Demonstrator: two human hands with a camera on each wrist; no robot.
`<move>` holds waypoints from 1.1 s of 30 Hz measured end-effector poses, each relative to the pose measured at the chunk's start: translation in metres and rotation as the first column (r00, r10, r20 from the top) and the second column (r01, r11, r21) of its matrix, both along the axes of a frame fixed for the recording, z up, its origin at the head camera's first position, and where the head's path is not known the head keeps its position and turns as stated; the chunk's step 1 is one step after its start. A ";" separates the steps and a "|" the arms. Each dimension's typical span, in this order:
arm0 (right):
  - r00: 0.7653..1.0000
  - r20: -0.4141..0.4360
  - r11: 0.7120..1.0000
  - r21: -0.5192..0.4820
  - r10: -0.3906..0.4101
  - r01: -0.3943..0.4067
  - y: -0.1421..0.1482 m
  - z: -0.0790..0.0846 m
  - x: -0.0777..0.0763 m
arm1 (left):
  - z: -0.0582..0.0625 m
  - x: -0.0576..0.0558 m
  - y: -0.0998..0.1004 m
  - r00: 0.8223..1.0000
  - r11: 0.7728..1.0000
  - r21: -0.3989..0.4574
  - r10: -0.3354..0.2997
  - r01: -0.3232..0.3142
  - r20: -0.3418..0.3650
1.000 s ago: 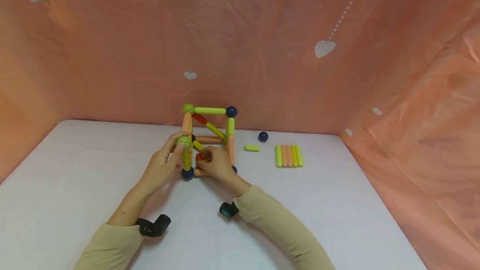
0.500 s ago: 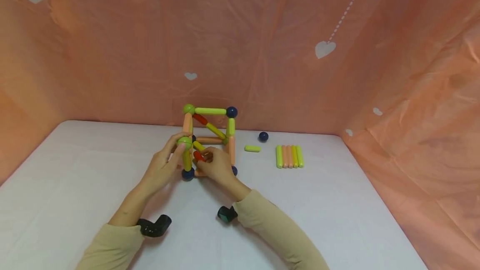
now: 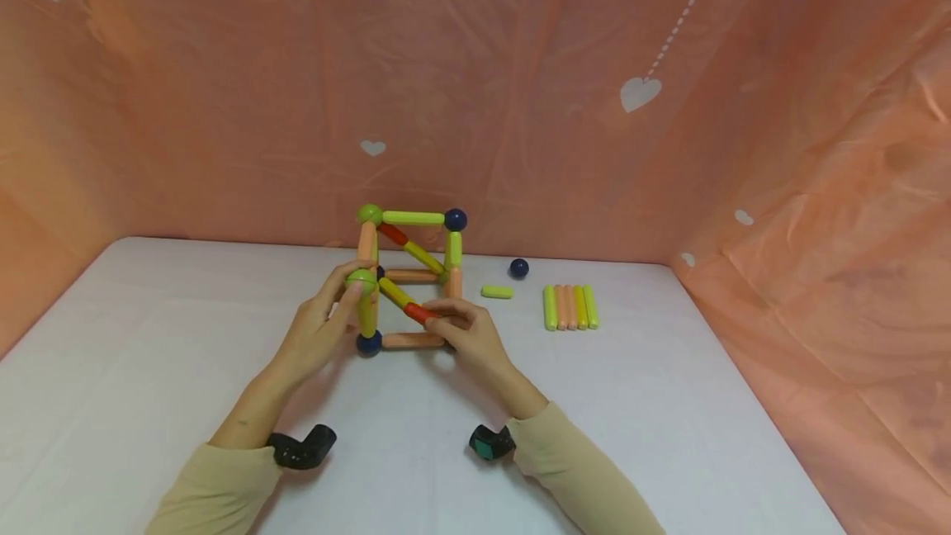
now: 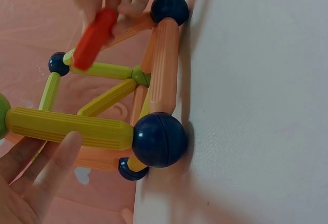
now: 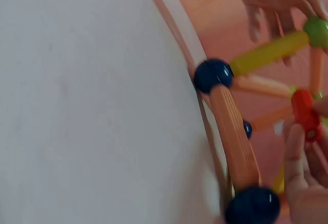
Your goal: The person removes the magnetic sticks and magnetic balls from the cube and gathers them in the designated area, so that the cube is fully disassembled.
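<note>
Here, sleeves: left sleeve (image 3: 223,487) and right sleeve (image 3: 587,469), both beige, each with a black wrist camera (image 3: 303,447) beside it, over the white table (image 3: 401,473).
Left hand (image 3: 315,333): thumb and fingers on either side of the upright yellow rod (image 4: 95,129), gripping it just under the near green ball (image 3: 361,281).
Right hand (image 3: 474,341): thumb and fingertips clamped on the red rod (image 3: 420,314).
Red rod: tilted, within the outline of the frame (image 3: 412,276); in the head view its upper end meets the yellow diagonal rod (image 3: 395,293), but I cannot tell whether the 2 touch.
Near side: a peach rod (image 3: 411,340) joins the left blue ball (image 4: 160,139) to the right blue ball (image 4: 169,8).
Far side: a lime rod (image 3: 413,218) runs along the top; a red-and-yellow diagonal (image 3: 422,255) slopes below it.
Right of the frame: 1 short lime rod (image 3: 496,292), 1 loose blue ball (image 3: 519,268), and a row of 5 rods (image 3: 571,307).
Backdrop: peach cloth (image 3: 475,106) with pale hearts.
</note>
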State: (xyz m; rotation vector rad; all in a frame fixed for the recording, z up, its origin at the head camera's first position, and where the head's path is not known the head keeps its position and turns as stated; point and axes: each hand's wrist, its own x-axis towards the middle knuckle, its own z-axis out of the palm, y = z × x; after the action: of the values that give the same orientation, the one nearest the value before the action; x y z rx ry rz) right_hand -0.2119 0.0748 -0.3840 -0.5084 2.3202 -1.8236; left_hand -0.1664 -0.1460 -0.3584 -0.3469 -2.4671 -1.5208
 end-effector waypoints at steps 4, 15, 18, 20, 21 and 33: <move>0.992 0.115 0.994 -0.096 -0.043 0.054 0.014 0.000 -0.005 | 0.000 0.001 -0.001 1.000 1.000 -0.006 0.006 -0.006 -0.001; 0.945 0.172 0.936 -0.176 -0.277 0.306 0.055 -0.012 -0.028 | 0.001 0.002 -0.004 1.000 1.000 0.003 0.000 0.001 -0.006; 0.925 0.186 0.934 -0.074 -0.332 0.351 0.065 -0.016 -0.035 | 0.001 0.003 -0.003 1.000 1.000 0.002 0.000 0.000 0.000; 0.918 0.178 0.932 -0.004 -0.355 0.361 0.070 -0.017 -0.039 | 0.001 0.003 -0.004 1.000 1.000 0.001 0.001 -0.001 0.001; 0.917 0.175 0.932 0.014 -0.359 0.362 0.072 -0.017 -0.041 | 0.001 0.003 -0.004 1.000 1.000 0.000 0.001 -0.001 0.000; 0.876 0.180 0.889 0.197 -0.447 0.413 0.072 -0.015 -0.053 | -0.003 0.002 -0.004 1.000 1.000 -0.007 0.006 -0.006 -0.008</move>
State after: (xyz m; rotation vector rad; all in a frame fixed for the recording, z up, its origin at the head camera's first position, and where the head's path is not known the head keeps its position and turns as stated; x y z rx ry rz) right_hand -0.2651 0.1464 -0.3989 0.2513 2.5274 -1.7291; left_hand -0.1649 -0.1499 -0.3610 -0.3457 -2.4659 -1.5064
